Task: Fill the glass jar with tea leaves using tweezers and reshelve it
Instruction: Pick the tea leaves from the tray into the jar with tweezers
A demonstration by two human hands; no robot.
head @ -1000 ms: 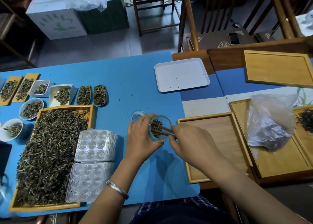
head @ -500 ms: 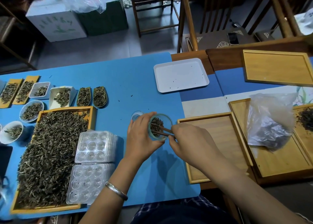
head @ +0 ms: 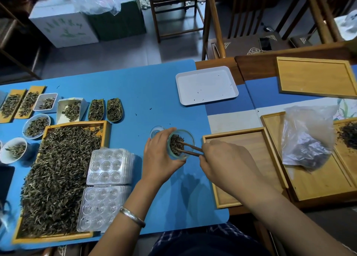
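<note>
A small glass jar [head: 188,137] with dark tea leaves inside stands on the blue mat, tilted toward me. My left hand [head: 160,157] grips its left side. My right hand [head: 226,159] pinches brown wooden tweezers [head: 191,149], whose tips reach into the jar among the leaves. Just behind my left hand lies the jar's round glass lid [head: 156,131]. A large wooden tray [head: 105,128] heaped with loose tea leaves sits at the left.
Two clear plastic blister moulds [head: 108,166] lie beside the big tray. Small dishes and scoops of tea [head: 96,109] line the far left. A white tray [head: 206,85] sits behind; wooden trays [head: 241,139] and a plastic bag of tea [head: 307,139] lie at the right.
Both hands stay at the jar; the tweezers' tips have shifted slightly inside it. Nothing else has moved.
</note>
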